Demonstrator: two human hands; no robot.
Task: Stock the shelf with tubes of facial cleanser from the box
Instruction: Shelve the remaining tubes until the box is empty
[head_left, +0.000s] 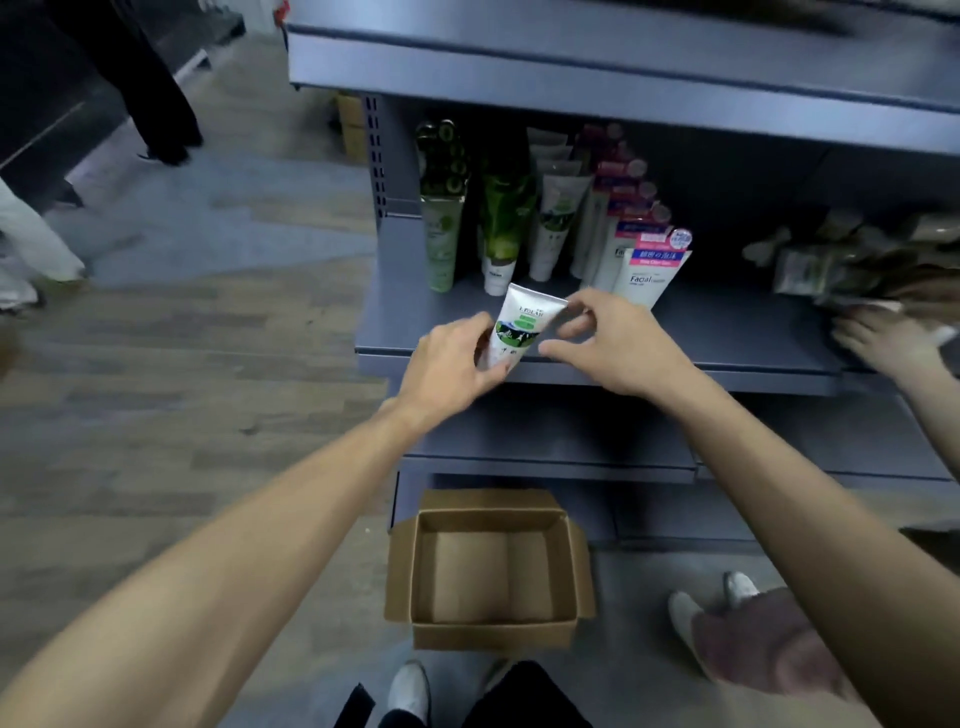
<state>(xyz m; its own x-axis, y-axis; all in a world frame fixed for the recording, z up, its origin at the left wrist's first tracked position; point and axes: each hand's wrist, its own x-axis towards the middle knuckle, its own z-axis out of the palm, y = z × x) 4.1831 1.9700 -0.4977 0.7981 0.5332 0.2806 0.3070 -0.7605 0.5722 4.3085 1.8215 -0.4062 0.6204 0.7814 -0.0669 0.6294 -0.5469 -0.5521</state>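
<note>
A white cleanser tube (522, 325) with a green-and-black picture is gripped in my left hand (453, 364), just in front of the grey shelf (727, 332). My right hand (613, 340) hovers beside the tube's top right corner, fingers apart, a fingertip at or near its crimped end. Rows of tubes stand on the shelf behind: green ones (441, 239), white-green ones (553, 223) and white-pink Facial ones (649, 270). Below on the floor sits the open cardboard box (491, 566), with no tubes visible inside.
Another person's hand (891, 343) reaches onto the shelf at the right, by packaged goods (841, 260); their shoes (711, 603) stand right of the box. A higher shelf (571, 67) overhangs. People's legs (156, 93) stand at the far left on the wood floor.
</note>
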